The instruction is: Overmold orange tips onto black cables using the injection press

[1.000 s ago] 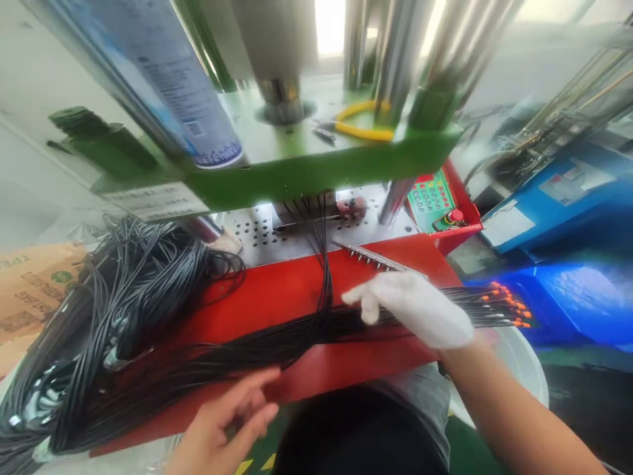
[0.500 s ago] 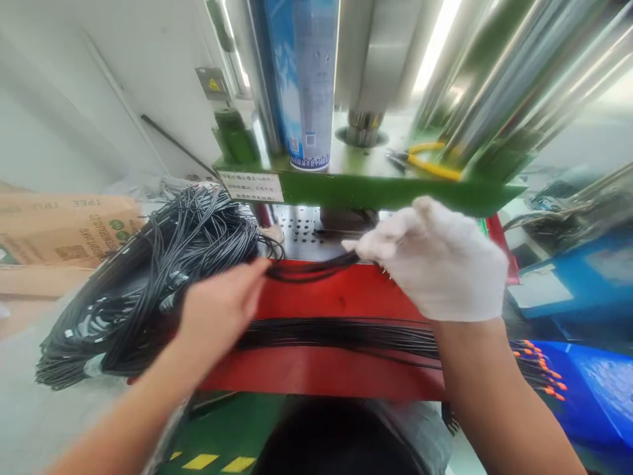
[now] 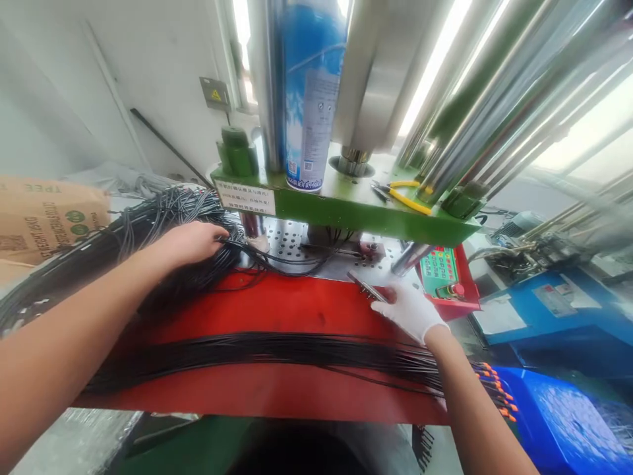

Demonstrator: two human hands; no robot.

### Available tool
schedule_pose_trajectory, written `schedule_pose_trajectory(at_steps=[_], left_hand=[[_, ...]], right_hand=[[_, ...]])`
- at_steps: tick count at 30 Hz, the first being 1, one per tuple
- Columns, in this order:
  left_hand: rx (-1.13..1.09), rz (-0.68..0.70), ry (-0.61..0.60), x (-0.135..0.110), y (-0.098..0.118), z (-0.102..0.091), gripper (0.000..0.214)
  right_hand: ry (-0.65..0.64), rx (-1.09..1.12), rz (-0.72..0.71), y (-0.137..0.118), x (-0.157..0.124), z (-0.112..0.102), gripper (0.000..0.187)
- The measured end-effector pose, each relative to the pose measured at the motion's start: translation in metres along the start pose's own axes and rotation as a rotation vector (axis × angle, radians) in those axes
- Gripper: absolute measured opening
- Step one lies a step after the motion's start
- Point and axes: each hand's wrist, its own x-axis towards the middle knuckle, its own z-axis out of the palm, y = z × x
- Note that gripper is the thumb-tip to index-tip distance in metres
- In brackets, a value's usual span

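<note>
My bare left hand [image 3: 190,242] is closed on a few black cables [image 3: 277,258] that run from the big pile of black cables [image 3: 123,244] on the left to the mould under the green press plate [image 3: 346,212]. My white-gloved right hand [image 3: 408,305] rests on the red table [image 3: 277,310], its fingers closed on a metal comb bar [image 3: 366,287]. A flat bundle of black cables [image 3: 277,349] with orange tips [image 3: 499,389] lies across the table in front of me.
A blue spray can [image 3: 309,92] and yellow-handled pliers [image 3: 405,196] sit on the green plate. A green keypad with a red button [image 3: 442,272] is at the right. Brown cardboard boxes [image 3: 44,218] stand at the left, a blue bin [image 3: 568,422] at lower right.
My left hand moved left to the cable pile, pulling the held cables along. My right hand let go of the cables, dropped to the table's right side and took the metal bar.
</note>
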Motion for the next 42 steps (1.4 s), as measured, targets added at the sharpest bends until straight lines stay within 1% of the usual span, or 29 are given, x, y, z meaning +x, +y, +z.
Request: schedule_pose_trajectory(at_steps=[2, 4, 6, 7, 8, 9, 10, 11, 13, 14, 16, 19, 21, 23, 26, 28, 30, 32, 34, 35, 37, 39, 40, 41, 42], left_hand=[[-0.027, 0.004, 0.049, -0.003, 0.004, -0.003, 0.042], [-0.031, -0.047, 0.08, -0.009, 0.011, -0.008, 0.045], [-0.054, -0.098, 0.131, -0.019, 0.02, -0.015, 0.049], [-0.097, -0.1, 0.171, -0.025, 0.026, -0.019, 0.049], [-0.165, -0.079, 0.198, -0.032, 0.033, -0.024, 0.047], [-0.257, -0.047, 0.198, -0.041, 0.04, -0.028, 0.046], [-0.364, -0.016, 0.164, -0.05, 0.047, -0.031, 0.044], [-0.466, 0.008, 0.091, -0.061, 0.053, -0.033, 0.044], [-0.614, 0.045, -0.102, -0.084, 0.064, -0.032, 0.046], [-0.642, 0.061, -0.19, -0.095, 0.067, -0.028, 0.049], [-0.611, 0.088, -0.307, -0.117, 0.069, -0.017, 0.053], [-0.511, 0.087, -0.371, -0.135, 0.063, 0.006, 0.055], [-0.496, 0.05, -0.402, -0.135, 0.057, 0.017, 0.05], [-0.529, 0.026, -0.463, -0.13, 0.052, 0.022, 0.04], [-0.612, 0.067, -0.572, -0.119, 0.047, 0.021, 0.03], [-0.68, 0.098, -0.581, -0.115, 0.043, 0.018, 0.028], [-0.776, 0.083, -0.569, -0.114, 0.038, 0.015, 0.028], [-0.918, 0.033, -0.587, -0.115, 0.035, 0.011, 0.031], [-1.05, -0.005, -0.599, -0.116, 0.033, 0.008, 0.037], [-1.096, -0.009, -0.595, -0.117, 0.033, 0.006, 0.041], [-1.139, -0.01, -0.571, -0.118, 0.034, 0.005, 0.045], [-1.156, -0.021, -0.564, -0.119, 0.036, 0.005, 0.041], [-1.165, -0.032, -0.566, -0.12, 0.037, 0.005, 0.039], [-1.175, -0.042, -0.571, -0.12, 0.037, 0.005, 0.037], [-1.187, -0.048, -0.578, -0.121, 0.038, 0.005, 0.036]], right_hand=[[-0.045, -0.045, 0.018, 0.014, 0.001, 0.013, 0.04], [-0.061, -0.061, -0.007, 0.02, -0.004, 0.021, 0.035], [-0.085, -0.078, -0.084, 0.02, -0.011, 0.025, 0.033], [-0.1, -0.086, -0.139, 0.019, -0.015, 0.027, 0.033], [-0.108, -0.085, -0.199, 0.017, -0.017, 0.029, 0.033], [-0.107, -0.073, -0.254, 0.015, -0.019, 0.032, 0.033], [-0.098, -0.053, -0.296, 0.013, -0.021, 0.035, 0.033], [-0.081, -0.029, -0.319, 0.011, -0.022, 0.039, 0.034], [-0.066, 0.006, -0.325, 0.004, -0.024, 0.045, 0.036], [-0.072, 0.008, -0.315, 0.0, -0.025, 0.047, 0.036], [-0.11, -0.006, -0.301, -0.009, -0.028, 0.048, 0.035], [-0.141, -0.056, -0.318, -0.02, -0.028, 0.044, 0.032], [-0.114, -0.103, -0.343, -0.024, -0.025, 0.041, 0.029], [-0.075, -0.14, -0.348, -0.025, -0.022, 0.039, 0.029], [-0.057, -0.139, -0.312, -0.021, -0.019, 0.04, 0.03], [-0.067, -0.118, -0.284, -0.019, -0.019, 0.039, 0.031], [-0.056, -0.092, -0.259, -0.022, -0.022, 0.035, 0.033], [0.002, -0.053, -0.249, -0.033, -0.027, 0.028, 0.035], [0.055, 0.026, -0.281, -0.055, -0.032, 0.023, 0.036], [0.053, 0.077, -0.313, -0.069, -0.034, 0.022, 0.038], [-0.018, 0.175, -0.395, -0.103, -0.038, 0.025, 0.05], [-0.128, 0.233, -0.474, -0.137, -0.038, 0.037, 0.072], [-0.195, 0.25, -0.508, -0.152, -0.037, 0.045, 0.079], [-0.258, 0.262, -0.528, -0.165, -0.036, 0.051, 0.08], [-0.311, 0.266, -0.531, -0.174, -0.034, 0.057, 0.075]])
